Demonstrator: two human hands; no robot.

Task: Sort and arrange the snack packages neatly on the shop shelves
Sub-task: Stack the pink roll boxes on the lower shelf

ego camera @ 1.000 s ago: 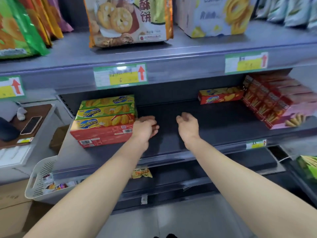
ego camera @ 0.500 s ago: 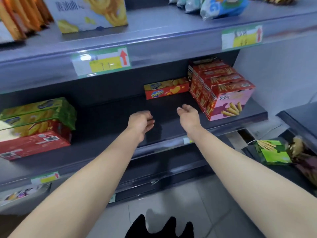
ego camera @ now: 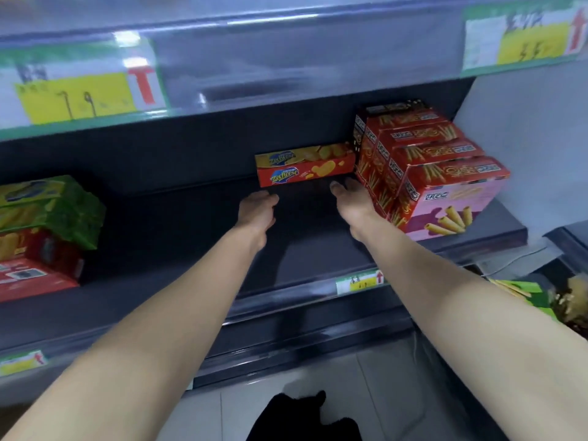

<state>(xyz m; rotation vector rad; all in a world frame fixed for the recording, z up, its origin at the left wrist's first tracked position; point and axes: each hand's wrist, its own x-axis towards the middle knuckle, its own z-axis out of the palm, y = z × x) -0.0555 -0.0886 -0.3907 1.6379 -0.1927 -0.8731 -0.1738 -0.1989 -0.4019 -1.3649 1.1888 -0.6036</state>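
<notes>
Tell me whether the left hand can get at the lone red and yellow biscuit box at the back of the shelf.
Probably yes. The left hand is empty and open, just short of the red and yellow biscuit box, with only bare shelf between them. The stick-biscuit boxes stand to the right, out of its path.

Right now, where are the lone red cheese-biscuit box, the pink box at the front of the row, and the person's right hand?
Lone red biscuit box (ego camera: 305, 170): head view, on its front face.
Pink box (ego camera: 458, 205): head view, on its pink front.
Right hand (ego camera: 353, 198): head view, on the back of the hand.
</notes>
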